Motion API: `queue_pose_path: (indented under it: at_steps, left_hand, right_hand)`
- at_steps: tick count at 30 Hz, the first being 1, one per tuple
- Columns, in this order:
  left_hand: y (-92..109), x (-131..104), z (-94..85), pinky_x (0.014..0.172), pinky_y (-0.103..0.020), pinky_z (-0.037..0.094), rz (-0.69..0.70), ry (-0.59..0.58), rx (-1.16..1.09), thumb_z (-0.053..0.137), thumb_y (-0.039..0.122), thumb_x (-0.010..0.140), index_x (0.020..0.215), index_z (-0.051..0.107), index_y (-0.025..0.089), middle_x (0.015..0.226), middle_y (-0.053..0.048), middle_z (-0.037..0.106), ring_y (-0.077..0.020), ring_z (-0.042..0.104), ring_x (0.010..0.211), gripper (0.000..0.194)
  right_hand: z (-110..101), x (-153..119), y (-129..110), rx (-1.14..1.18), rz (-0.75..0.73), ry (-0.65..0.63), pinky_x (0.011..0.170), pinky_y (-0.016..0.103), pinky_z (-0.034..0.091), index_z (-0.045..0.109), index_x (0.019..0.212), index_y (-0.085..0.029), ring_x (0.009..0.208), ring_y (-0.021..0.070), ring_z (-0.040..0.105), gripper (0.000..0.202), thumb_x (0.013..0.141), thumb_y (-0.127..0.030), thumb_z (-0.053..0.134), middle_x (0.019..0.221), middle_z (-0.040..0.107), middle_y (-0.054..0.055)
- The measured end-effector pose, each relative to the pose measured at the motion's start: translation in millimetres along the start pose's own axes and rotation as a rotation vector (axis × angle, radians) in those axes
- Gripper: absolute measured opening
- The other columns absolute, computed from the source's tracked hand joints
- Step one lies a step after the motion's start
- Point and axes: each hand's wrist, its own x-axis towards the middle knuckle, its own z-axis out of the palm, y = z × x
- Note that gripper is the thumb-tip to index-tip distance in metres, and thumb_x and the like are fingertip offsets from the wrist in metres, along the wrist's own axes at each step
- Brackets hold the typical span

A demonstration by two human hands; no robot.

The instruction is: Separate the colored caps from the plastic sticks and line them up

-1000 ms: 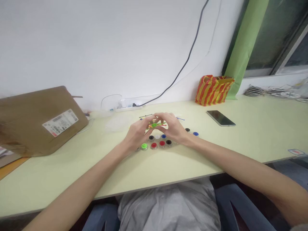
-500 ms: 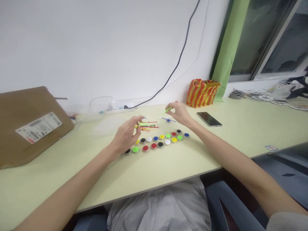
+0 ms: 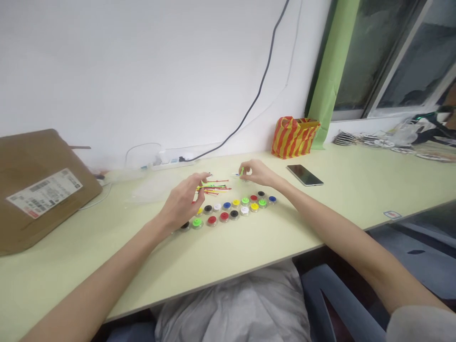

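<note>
My right hand (image 3: 257,173) pinches a thin bright-green plastic pointer (image 3: 242,171) upright between thumb and fingers. It is just above a blue piece (image 3: 237,174) on the table, mostly hidden by the fingers. My left hand (image 3: 187,194) is beside a loose pile of thin coloured pointers (image 3: 217,186), red, green, yellow and white. Its thumb and forefinger are apart, with nothing visibly gripped. In front of the pile, two uneven rows hold small round clear pieces with coloured caps, among them a red one (image 3: 224,217) and a blue one (image 3: 272,199). My left hand hides some of them.
A cardboard box (image 3: 46,209) stands at the left. Behind are a clear plastic bag (image 3: 149,190) and a power strip (image 3: 171,164) with a black cable. To the right lie a phone (image 3: 305,175) and a striped bag (image 3: 295,137). The table edge is near my body.
My right hand has lowered the green pointer from a slant to upright over the blue piece, now covering much of it. My left hand has barely moved; the view has shifted slightly.
</note>
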Motion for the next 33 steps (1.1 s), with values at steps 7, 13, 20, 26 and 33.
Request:
queue_pose_path:
  at_steps: [7, 13, 20, 26, 33]
  left_hand:
    - [0, 0, -1.0, 0.091, -0.035, 0.052, -0.007, -0.006, -0.020, 0.046, 0.016, 0.099, 0.138, 0.044, 0.025, 0.113, -0.005, 0.065, -0.0186, 0.064, 0.100, 0.040]
    - [2, 1, -2.1, 0.092, -0.036, 0.052, -0.020, -0.013, -0.026, 0.045, 0.017, 0.099, 0.138, 0.044, 0.025, 0.112, -0.005, 0.065, -0.0189, 0.064, 0.100, 0.040]
    - [5, 2, -3.7, 0.091, -0.035, 0.053, -0.026, -0.020, -0.015, 0.044, 0.017, 0.099, 0.138, 0.044, 0.025, 0.113, -0.006, 0.065, -0.0196, 0.065, 0.104, 0.040]
    - [6, 3, -4.0, 0.090, -0.036, 0.054, -0.033, -0.021, -0.024, 0.044, 0.017, 0.098, 0.136, 0.045, 0.025, 0.113, -0.006, 0.066, -0.0196, 0.066, 0.103, 0.039]
    - [6, 3, -3.8, 0.090, -0.035, 0.053, -0.040, -0.031, -0.023, 0.044, 0.017, 0.098, 0.137, 0.044, 0.025, 0.114, -0.005, 0.065, -0.0194, 0.066, 0.103, 0.040]
  right_hand:
    - [-2, 1, 6, 0.058, 0.078, -0.022, 0.066, 0.022, 0.041, 0.069, 0.082, -0.015, 0.070, 0.0139, 0.062, 0.003, 0.080, -0.017, 0.067, 0.079, 0.072, 0.004]
    - [-1, 2, 12, -0.018, 0.108, -0.104, 0.062, 0.023, 0.038, 0.074, 0.080, -0.014, 0.067, 0.0132, 0.057, 0.011, 0.080, -0.019, 0.065, 0.076, 0.071, 0.004]
    - [-4, 0, 10, -0.087, 0.129, -0.175, 0.061, 0.024, 0.037, 0.079, 0.085, -0.013, 0.064, 0.0125, 0.053, 0.021, 0.085, -0.024, 0.061, 0.075, 0.072, 0.003]
    - [-6, 0, 10, -0.151, 0.222, -0.265, 0.060, 0.024, 0.039, 0.079, 0.085, -0.014, 0.067, 0.0144, 0.059, 0.020, 0.088, -0.025, 0.062, 0.079, 0.075, 0.006]
    - [-5, -4, 7, -0.275, 0.261, -0.241, 0.060, 0.026, 0.039, 0.079, 0.095, -0.016, 0.074, 0.0174, 0.064, 0.018, 0.089, -0.023, 0.065, 0.098, 0.077, 0.011]
